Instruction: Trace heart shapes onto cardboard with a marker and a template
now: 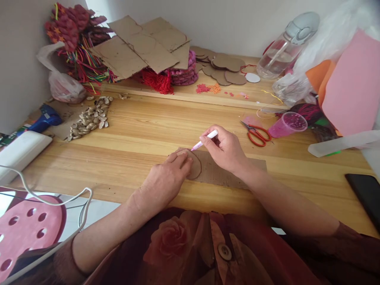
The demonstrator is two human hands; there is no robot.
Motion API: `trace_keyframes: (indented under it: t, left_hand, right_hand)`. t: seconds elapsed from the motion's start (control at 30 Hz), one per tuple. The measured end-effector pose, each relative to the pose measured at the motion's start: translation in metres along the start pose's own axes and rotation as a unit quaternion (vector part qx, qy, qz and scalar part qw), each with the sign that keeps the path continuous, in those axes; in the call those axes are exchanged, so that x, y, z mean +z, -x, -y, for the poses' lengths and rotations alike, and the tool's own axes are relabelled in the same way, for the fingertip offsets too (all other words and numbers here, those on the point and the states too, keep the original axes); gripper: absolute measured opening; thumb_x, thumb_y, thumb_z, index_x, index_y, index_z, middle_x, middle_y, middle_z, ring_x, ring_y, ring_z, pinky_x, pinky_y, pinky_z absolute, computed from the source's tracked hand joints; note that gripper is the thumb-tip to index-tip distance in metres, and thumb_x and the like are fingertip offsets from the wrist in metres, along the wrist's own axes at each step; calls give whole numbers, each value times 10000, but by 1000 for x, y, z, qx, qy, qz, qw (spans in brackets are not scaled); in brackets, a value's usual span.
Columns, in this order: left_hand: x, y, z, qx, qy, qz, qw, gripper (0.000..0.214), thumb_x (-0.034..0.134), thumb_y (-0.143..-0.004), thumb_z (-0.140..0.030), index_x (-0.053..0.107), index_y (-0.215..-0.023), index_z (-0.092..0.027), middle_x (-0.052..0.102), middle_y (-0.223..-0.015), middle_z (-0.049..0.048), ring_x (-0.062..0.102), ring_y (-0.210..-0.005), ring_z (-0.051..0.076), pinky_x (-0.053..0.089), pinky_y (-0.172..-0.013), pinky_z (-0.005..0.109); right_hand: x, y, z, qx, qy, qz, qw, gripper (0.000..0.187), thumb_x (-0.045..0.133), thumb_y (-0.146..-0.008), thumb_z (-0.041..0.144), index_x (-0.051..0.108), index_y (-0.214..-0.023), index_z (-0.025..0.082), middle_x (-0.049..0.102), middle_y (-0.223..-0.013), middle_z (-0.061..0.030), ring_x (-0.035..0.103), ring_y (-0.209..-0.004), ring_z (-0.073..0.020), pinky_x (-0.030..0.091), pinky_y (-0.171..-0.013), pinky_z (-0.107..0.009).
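Observation:
My left hand lies flat, fingers pressing a round cardboard disc onto a strip of brown cardboard on the wooden table. My right hand pinches a white pen with a pink tip. The tip touches the cardboard at the disc's upper edge. Both forearms reach in from the bottom of the view.
Red-handled scissors and a pink cup lie to the right. Seeds, cardboard sheets, cardboard discs, a water bottle and coloured threads sit at the back. A black phone lies near the right edge.

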State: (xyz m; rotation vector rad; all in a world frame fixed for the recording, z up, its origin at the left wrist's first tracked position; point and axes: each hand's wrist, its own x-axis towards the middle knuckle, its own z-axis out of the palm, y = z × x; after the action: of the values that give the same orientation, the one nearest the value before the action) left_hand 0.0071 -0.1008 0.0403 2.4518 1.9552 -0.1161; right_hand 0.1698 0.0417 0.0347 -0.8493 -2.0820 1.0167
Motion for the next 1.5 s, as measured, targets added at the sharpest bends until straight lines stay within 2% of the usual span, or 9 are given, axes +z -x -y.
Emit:
trace_keyframes:
  t: [0.7,0.93,1.13,1.37,1.5]
  left_hand:
    - [3,0,2,3,7,-11,1000,354,572,-979,-102,606,-1325,-170,637,-1409,128,629,-1233,282,672,-758,339]
    - [1,-1,1,3,11,-2,1000,342,534,-994,-96,603,-1320,-170,630,-1399,112,632,-1182,270,658,-733,341]
    - [-1,-2,1,2,10,2,1000,306,566,-998,-142,613,-1298,-186,646,-1359,116,630,-1154,259,635,-732,312]
    - [-2,-2,1,0,6,1,1000,323,557,-997,-127,610,-1308,-192,641,-1370,101,629,-1160,262,627,-722,316]
    - [-1,-2,1,1,-1,-8,1000,303,554,-995,-125,619,-1284,-190,639,-1373,94,630,-1158,263,626,-722,320]
  right_hand:
    - [7,-3,-3,-16,11,16,1000,166,641,-967,365,589,-875,236,662,-701,30,476,-538,-112,367,-551,-271]
    - [0,9,-1,-24,27,15,999,170,635,-976,354,575,-865,240,677,-681,30,476,-523,-119,367,-557,-281]
    - [-6,22,4,-29,60,13,998,150,617,-993,344,594,-884,243,687,-703,15,536,-579,-141,379,-583,-295]
    - [-12,40,10,-23,80,19,996,154,598,-1015,356,619,-913,242,714,-774,-13,588,-666,-162,389,-601,-309]
    - [-14,50,12,-43,92,16,995,154,588,-1020,349,617,-914,241,727,-831,-29,598,-689,-166,408,-618,-319]
